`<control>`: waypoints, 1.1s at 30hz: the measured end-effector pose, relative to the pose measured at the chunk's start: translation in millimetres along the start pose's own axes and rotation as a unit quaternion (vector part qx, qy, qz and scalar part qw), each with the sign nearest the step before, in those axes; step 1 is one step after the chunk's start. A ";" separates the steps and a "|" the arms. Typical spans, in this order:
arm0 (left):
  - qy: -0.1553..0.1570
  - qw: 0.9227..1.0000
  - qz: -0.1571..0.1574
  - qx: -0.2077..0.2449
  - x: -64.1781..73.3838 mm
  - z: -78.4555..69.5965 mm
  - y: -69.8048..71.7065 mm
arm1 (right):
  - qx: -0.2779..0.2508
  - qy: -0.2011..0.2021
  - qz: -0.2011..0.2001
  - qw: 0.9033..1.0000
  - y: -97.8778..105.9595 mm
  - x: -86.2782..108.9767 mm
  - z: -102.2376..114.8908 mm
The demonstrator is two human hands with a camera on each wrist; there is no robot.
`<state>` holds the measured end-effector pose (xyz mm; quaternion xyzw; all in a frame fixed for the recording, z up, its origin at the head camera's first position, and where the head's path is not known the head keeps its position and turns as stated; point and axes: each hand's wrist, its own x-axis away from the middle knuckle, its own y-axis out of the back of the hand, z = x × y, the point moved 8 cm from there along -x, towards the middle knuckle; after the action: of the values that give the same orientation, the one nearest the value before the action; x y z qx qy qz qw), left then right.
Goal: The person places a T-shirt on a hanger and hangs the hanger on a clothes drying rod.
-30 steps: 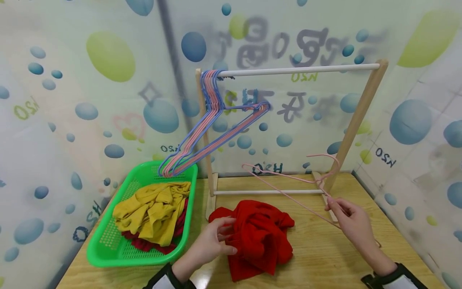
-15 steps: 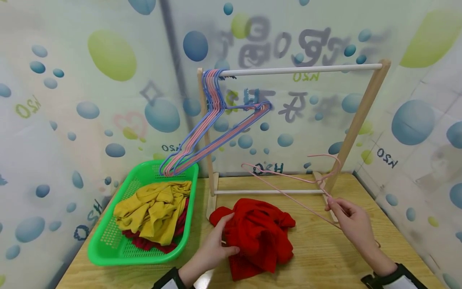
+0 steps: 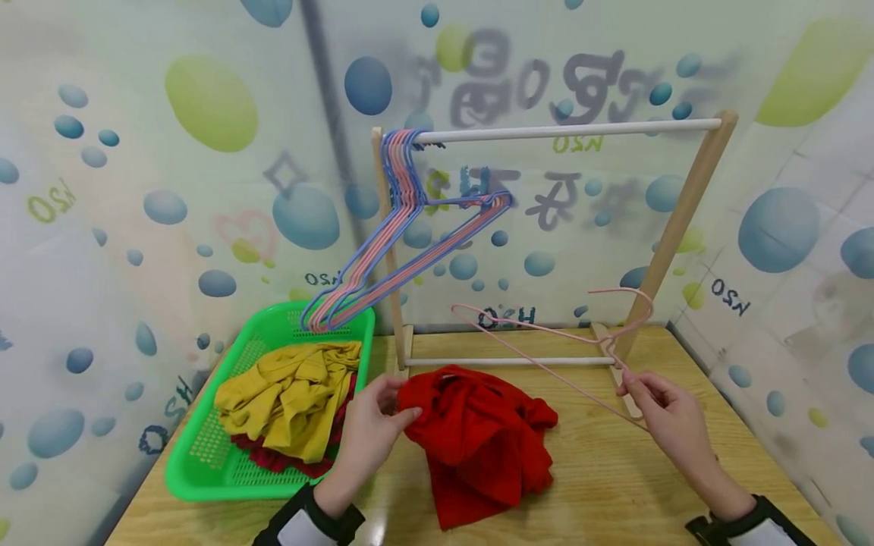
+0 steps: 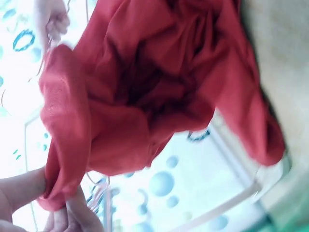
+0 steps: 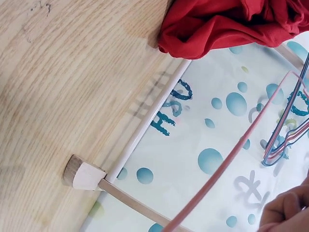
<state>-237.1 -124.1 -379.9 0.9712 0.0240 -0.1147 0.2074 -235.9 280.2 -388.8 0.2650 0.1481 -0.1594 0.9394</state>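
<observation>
A crumpled red garment (image 3: 478,440) lies bunched at the middle of the wooden table. My left hand (image 3: 372,425) pinches its left edge between thumb and fingers and lifts that part; the left wrist view shows the fabric (image 4: 67,121) folded over at the pinch, with a dark hollow in its folds. On the right, my right hand (image 3: 665,409) holds a pink clothes hanger (image 3: 546,330) near its neck, the hook pointing up and one arm reaching left over the garment. Only part of the right hand (image 5: 289,208) shows in the right wrist view, beside the hanger's pink wire (image 5: 227,159).
A green basket (image 3: 174,470) with a yellow garment (image 3: 293,394) and dark red cloth stands at the left. Behind the garment rises a wooden rack with a white top rail (image 3: 567,132). Several blue and pink hangers (image 3: 403,220) hang at its left end.
My left hand has gone from beside the red garment to gripping its edge, drawing it up and left. The hanger in my right hand has shifted only slightly.
</observation>
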 end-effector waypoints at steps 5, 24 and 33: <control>-0.040 0.998 -0.036 -0.015 -6.1 -14.8 18.5 | -0.029 0.029 -0.019 0.999 4.2 -2.4 0.3; -0.049 0.990 -0.012 0.133 -23.5 -32.9 18.3 | -0.132 0.122 -0.023 0.983 16.8 6.8 22.2; -0.126 0.988 -0.057 0.065 -23.7 -35.0 30.7 | -0.184 0.150 0.003 0.971 15.1 10.2 24.1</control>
<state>-249.8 -137.7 -331.1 0.9574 0.0455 -0.2495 0.1384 -216.2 277.0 -366.0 0.1088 0.3135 -0.0846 0.9395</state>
